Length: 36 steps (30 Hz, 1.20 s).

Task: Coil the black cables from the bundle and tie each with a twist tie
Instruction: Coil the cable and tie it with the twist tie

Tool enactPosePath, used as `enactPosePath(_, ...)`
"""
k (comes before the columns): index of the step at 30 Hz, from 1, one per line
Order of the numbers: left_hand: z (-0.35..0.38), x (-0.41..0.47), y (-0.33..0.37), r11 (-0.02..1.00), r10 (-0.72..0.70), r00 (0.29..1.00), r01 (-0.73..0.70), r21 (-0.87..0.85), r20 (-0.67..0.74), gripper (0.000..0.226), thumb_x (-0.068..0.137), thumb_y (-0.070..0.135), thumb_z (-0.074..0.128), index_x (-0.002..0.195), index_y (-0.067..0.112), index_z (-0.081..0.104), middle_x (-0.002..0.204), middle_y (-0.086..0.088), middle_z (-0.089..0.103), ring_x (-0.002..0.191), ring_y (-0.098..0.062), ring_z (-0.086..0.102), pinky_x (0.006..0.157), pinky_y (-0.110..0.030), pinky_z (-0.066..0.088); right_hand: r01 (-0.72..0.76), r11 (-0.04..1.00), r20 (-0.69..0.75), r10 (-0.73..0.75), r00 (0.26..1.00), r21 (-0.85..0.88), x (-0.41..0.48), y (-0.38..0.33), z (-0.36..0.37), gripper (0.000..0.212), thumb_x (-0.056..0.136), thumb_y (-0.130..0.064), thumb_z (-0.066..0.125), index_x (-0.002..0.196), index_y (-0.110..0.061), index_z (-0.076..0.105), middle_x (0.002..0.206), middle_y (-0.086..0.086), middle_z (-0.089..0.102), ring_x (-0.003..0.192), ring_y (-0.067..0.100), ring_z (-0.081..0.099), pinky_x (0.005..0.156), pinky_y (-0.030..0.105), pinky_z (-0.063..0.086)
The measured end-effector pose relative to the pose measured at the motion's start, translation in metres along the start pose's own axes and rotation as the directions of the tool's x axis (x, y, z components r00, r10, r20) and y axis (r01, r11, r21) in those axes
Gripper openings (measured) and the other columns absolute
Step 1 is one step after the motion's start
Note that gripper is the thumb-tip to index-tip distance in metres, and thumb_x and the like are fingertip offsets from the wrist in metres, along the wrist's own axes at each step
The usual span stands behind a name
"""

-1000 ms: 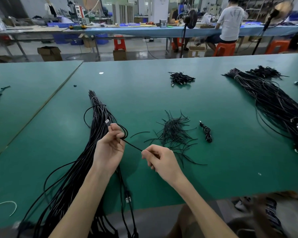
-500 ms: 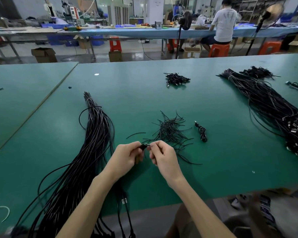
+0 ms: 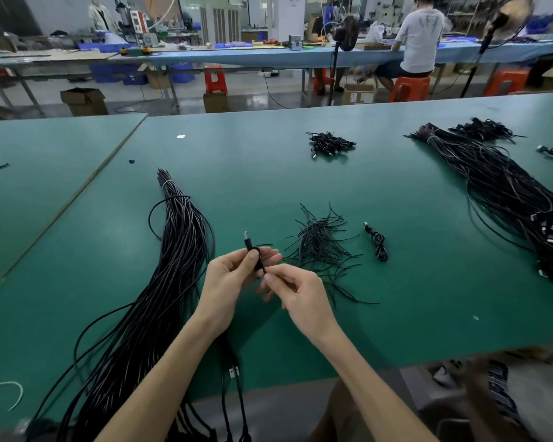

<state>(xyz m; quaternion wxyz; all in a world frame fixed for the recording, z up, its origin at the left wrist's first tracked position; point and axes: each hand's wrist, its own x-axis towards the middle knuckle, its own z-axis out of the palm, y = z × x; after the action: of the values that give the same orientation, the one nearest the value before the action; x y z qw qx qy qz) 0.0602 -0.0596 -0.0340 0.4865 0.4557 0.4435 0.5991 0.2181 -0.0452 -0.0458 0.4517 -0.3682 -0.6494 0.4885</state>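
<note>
- A green-topped work table (image 3: 396,193) fills the frame, its near edge crossing under the person's forearms.
- A long bundle of loose black cables (image 3: 173,266) runs down the table's left side to the near edge. A pale band binds its far tip, and its plug ends spill over the edge, partly out of frame.
- A second bundle of black cables (image 3: 508,193) lies along the right edge, cut off by the frame.
- An open brown cardboard box (image 3: 83,100) stands on the floor beyond the far edge. Something dark lies inside, too dim to identify.
- A pile of thin black twist ties (image 3: 320,247) is scattered at mid-table, just beyond the hands.
- The left hand (image 3: 233,279) curls its fingers round a small coiled black cable (image 3: 253,247), held above mid-table with the silver plug pointing up.
- The right hand (image 3: 297,291) pinches a thin black strand (image 3: 263,267) between thumb and forefinger at the coil's lower end. Whether it is a tie or the cable's tail cannot be told.
- A small heap of coiled black cables (image 3: 329,144) sits towards the far edge.
- A single tied black coil (image 3: 377,242) lies right of the ties.
</note>
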Motion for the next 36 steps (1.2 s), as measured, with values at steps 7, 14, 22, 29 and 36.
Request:
enactPosePath(7,-0.005,0.005,0.008,0.889,-0.115,0.992,0.081,-0.450,-0.047,0.030,0.097,0.020,0.058,0.116,-0.002,0.066,0.116,-0.019,0.074,0.104,-0.023,0.074,0.085,-0.027,0.059,-0.071,0.995,0.045,0.074,0.996,-0.075,-0.002,-0.003,-0.001,0.020,0.103,-0.023,0.064,0.090,-0.013,0.076,0.076,0.000,0.076,0.068,0.012,0.071,0.062,0.014,0.049)
enactPosePath(14,-0.009,0.006,0.012,0.896,-0.136,0.984,0.073,-0.438,-0.114,0.033,0.106,0.010,0.042,0.079,0.013,0.062,0.067,0.002,0.046,0.058,-0.010,0.042,0.058,-0.020,0.044,-0.096,0.986,0.067,0.106,0.992,-0.140,-0.002,-0.003,0.002,0.023,0.101,-0.032,0.066,0.081,-0.021,0.072,0.069,-0.002,0.073,0.065,0.014,0.067,0.070,0.032,0.058)
enactPosePath(22,-0.006,-0.001,0.002,0.941,0.129,0.989,-0.145,0.306,0.070,0.034,0.109,0.005,0.041,0.077,0.007,0.051,0.065,0.008,0.054,0.058,-0.008,0.046,0.059,-0.019,0.041,-0.106,0.988,-0.004,0.107,0.994,-0.112,0.001,-0.001,-0.001,0.015,0.099,-0.027,0.069,0.088,-0.018,0.073,0.069,-0.002,0.072,0.060,0.005,0.062,0.062,0.020,0.050)
enactPosePath(29,-0.004,-0.006,-0.003,0.306,0.275,0.873,-0.477,0.824,0.403,0.032,0.080,-0.019,0.054,0.082,0.013,0.056,0.075,0.016,0.052,0.070,-0.008,0.045,0.068,-0.014,0.039,-0.168,0.986,-0.059,0.168,0.984,0.004,0.001,0.000,-0.003,0.024,0.099,-0.004,0.056,0.112,-0.024,0.060,0.085,0.006,0.076,0.074,0.018,0.070,0.074,0.029,0.057)
enactPosePath(36,0.002,-0.006,-0.002,0.021,0.480,0.776,-0.477,0.879,0.409,0.025,0.076,-0.017,0.058,0.089,0.002,0.067,0.080,-0.005,0.064,0.073,-0.026,0.058,0.074,-0.029,0.045,-0.112,0.994,-0.125,0.112,0.986,0.000,0.000,0.000,-0.002,0.024,0.099,-0.004,0.060,0.109,-0.025,0.064,0.100,-0.010,0.076,0.087,0.008,0.071,0.073,0.026,0.054)
